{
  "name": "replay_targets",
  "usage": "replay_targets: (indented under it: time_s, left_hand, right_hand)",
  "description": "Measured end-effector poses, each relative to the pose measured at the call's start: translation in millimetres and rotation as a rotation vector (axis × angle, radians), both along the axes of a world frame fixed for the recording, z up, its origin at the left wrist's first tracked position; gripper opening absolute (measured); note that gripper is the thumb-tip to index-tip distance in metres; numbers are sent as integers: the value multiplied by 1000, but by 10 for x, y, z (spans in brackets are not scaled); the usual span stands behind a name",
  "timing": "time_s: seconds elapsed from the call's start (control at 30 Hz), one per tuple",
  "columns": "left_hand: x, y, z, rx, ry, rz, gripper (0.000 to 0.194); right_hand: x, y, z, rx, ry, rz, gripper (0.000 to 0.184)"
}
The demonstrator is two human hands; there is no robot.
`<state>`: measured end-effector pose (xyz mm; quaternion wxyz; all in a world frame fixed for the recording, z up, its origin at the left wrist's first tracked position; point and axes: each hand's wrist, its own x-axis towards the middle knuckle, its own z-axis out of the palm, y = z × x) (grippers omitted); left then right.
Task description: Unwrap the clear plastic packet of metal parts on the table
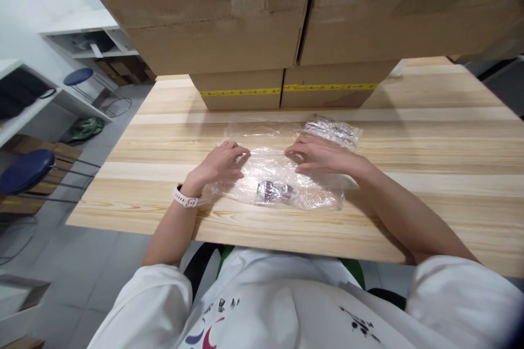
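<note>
A clear plastic bag [270, 166] lies flat on the wooden table [409, 163] in front of me. A small dark, shiny object [273, 191] sits inside it near the bag's near edge. My left hand [221, 163] rests on the bag's left part with fingers curled down on the film. My right hand [319, 155] lies on the bag's right part, fingers stretched out and pressing flat. A light wristband [186, 199] is on my left wrist.
A second small clear bag with dark contents [333, 131] lies just beyond my right hand. Stacked cardboard boxes [286, 38] stand at the table's far side. Blue stools [24, 172] and white shelving [85, 38] are at the left.
</note>
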<state>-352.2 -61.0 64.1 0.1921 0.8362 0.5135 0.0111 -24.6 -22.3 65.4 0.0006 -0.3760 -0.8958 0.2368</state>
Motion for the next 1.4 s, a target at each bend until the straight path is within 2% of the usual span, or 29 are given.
replay_targets:
  time_s: [0.1,0.27,0.37,0.47,0.67,0.73,0.8,0.9,1.07,1.17,1.4]
  left_hand:
    - [-67,36,-22,0,32,-2,66]
    - [-111,30,-51,-39,91,-28,87]
    - [-99,15,-44,-59,121,-14,93]
    - [-79,12,-13,-77,126,7,92]
    - [-102,31,32,-69,105,43,87]
    - [-140,46,22,-54,96,55,85]
    - [-174,63,5,-17,71,73,78]
    - [-164,74,-22,80,-43,90,57]
    - [88,8,-77,126,-339,-93,24]
    - [260,-54,-111,111,-278,-150,18]
    - [384,-94,-105,95,-129,-100,11]
  right_hand:
    - [46,37,-29,13,-8,3,49]
    - [67,67,-152,-7,-119,9,90]
    - [66,67,-208,-18,-146,26,99]
    - [64,54,-183,-3,-121,37,88]
    - [67,31,-4,49,-37,74,28]
    - [67,30,28,66,-23,66,18]
    - [53,18,45,89,-4,58,17]
    - [-9,-42,71,92,80,62,20]
    - [-164,-202,110,-50,164,163,24]
    - [-227,-261,92,-83,129,163,24]
    - [-298,-305,46,-89,81,31,21]
